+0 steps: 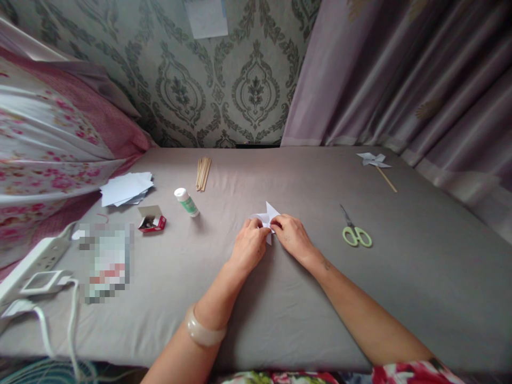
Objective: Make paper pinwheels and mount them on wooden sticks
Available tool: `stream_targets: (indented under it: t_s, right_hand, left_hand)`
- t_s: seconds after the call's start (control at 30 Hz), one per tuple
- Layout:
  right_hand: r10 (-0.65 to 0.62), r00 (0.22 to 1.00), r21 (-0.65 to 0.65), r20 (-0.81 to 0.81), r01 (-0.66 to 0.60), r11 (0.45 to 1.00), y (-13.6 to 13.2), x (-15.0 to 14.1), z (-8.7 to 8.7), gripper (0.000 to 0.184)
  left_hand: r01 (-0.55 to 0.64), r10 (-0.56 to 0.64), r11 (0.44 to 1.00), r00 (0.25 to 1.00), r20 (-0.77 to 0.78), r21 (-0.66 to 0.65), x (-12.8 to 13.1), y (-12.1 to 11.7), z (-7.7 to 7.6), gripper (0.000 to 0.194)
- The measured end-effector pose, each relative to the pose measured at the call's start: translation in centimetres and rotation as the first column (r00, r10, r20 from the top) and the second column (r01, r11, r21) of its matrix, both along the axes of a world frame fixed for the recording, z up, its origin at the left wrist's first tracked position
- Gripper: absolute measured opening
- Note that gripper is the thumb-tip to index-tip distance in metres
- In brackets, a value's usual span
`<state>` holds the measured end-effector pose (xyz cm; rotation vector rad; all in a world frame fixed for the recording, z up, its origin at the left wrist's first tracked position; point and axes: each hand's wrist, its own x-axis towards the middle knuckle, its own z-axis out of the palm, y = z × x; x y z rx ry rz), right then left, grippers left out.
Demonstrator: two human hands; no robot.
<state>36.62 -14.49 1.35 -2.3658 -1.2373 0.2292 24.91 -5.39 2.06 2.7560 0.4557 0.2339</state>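
A white paper pinwheel is between my two hands at the middle of the table, its pointed blades sticking out above and below the fingers. My left hand is closed on its left side, thumb and fingers pinching near the centre. From the right, my right hand pinches the paper close to the same spot. The fingers cover the pinwheel's middle, so I cannot tell whether a pin is there. A finished-looking pinwheel on a stick lies at the far right.
Green-handled scissors lie to the right. Leftward are a glue stick, several wooden sticks, a small open red box, stacked white paper, a blurred packet and a power strip with cables.
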Motion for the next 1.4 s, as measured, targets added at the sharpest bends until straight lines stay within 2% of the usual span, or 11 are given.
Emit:
stream_targets:
  t_s: [0.9,1.07,1.13,1.23,1.3,1.4]
  right_hand:
    - [0.035,0.999,-0.148,0.03,-0.03,0.989,0.0,-0.7,1.3,0.028]
    - [0.083,0.994,-0.222,0.078,-0.063,0.973,-0.3,-0.7,2.4,0.031]
    - [0.144,0.985,-0.252,0.095,-0.116,0.961,-0.3,-0.6,3.0,0.032]
    - [0.233,0.966,-0.307,0.108,-0.19,0.932,-0.3,-0.4,3.7,0.032]
    - [0.273,0.955,-0.338,0.119,-0.22,0.915,-0.2,-0.3,4.0,0.033]
    - [0.303,0.943,-0.37,0.139,-0.234,0.899,0.3,-0.2,4.3,0.032]
  left_hand:
    - [0.006,-0.006,1.0,1.0,-0.004,-0.004,0.0,0.0,0.1,0.033]
    - [0.021,-0.012,0.995,0.996,0.09,-0.1,-0.2,0.6,-0.2,0.03]
    - [-0.032,0.062,0.986,0.982,0.176,-0.166,-0.2,1.1,-0.1,0.028]
    - [-0.192,0.282,0.935,0.912,0.298,-0.298,-0.3,2.0,0.5,0.025]
    - [-0.294,0.444,0.867,0.822,0.356,-0.402,-0.5,2.7,1.1,0.025]
    - [-0.374,0.624,0.761,0.645,0.441,-0.529,-1.0,3.8,1.9,0.024]
